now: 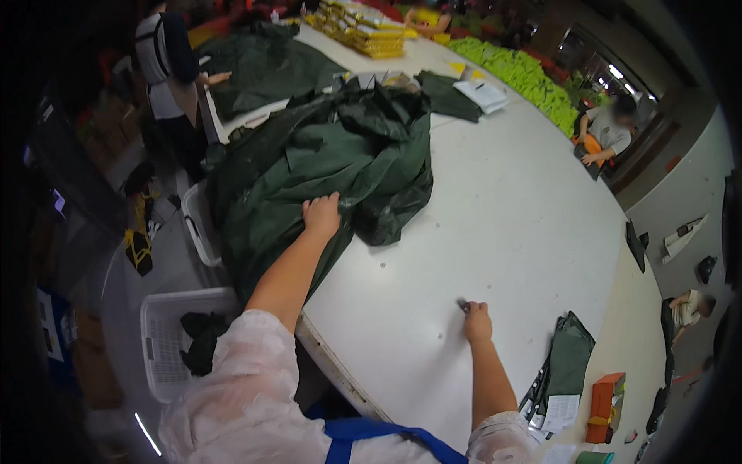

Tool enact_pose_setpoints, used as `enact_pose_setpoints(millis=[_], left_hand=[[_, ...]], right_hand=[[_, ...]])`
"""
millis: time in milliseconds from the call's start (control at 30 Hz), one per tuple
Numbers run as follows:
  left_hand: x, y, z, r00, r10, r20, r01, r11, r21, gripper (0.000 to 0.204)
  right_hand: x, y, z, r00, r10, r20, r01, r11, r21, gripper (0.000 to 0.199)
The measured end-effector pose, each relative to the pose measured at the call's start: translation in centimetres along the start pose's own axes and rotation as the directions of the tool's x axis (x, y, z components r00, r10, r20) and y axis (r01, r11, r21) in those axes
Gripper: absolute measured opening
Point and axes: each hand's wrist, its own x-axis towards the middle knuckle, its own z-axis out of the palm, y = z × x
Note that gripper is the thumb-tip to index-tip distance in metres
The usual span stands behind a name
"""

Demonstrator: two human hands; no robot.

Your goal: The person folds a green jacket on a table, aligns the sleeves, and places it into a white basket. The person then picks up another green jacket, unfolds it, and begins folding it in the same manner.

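The dark green fabric heap (325, 170) hangs over the surface's (502, 224) left edge above a white basket (166, 336); a careless tug could likely slide it off. The left hand (321, 215) rests on it, fingers curled into the cloth. The right hand (477, 321), near the front edge, pinches a small dark object (462, 305).

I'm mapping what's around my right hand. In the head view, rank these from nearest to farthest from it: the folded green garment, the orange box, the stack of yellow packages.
From the right hand:
1. Folded green garment, just to its right on the table.
2. Orange box, farther right, at the near table edge.
3. Stack of yellow packages, far end of the table.
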Motion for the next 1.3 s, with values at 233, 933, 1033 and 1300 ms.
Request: enact_pose_setpoints(millis=[233, 933, 1033, 1300], left_hand=[[-11.5, 3.5, 0.0, 0.785, 0.613, 0.088, -0.568, 0.769, -0.294, 0.014], [-37.1, -3.3, 0.0, 0.982, -0.093, -0.165, -0.006, 0.855, -0.518, 0.084], [-37.9, -6.0, -0.5, 0.826, -0.475, 0.302, 0.532, 0.480, -0.698, 0.112], [-37.8, -9.4, -0.5, 0.730, -0.548, 0.408, 0.659, 0.404, -0.634, 0.118]], right_hand=[[0.2, 5.1, -4.2, 0.901, -0.014, -0.433, 0.044, 0.997, 0.060, 0.006], [15.8, -24.9, -0.7, 0.938, -0.319, -0.135, 0.345, 0.892, 0.291, 0.048], [8.3, -25.2, -7.6, 0.808, -0.397, -0.435, 0.567, 0.722, 0.397, 0.029], [-13.8, -21.6, -27.4, 0.221, -0.622, -0.751, 0.946, -0.050, 0.320, 0.024]])
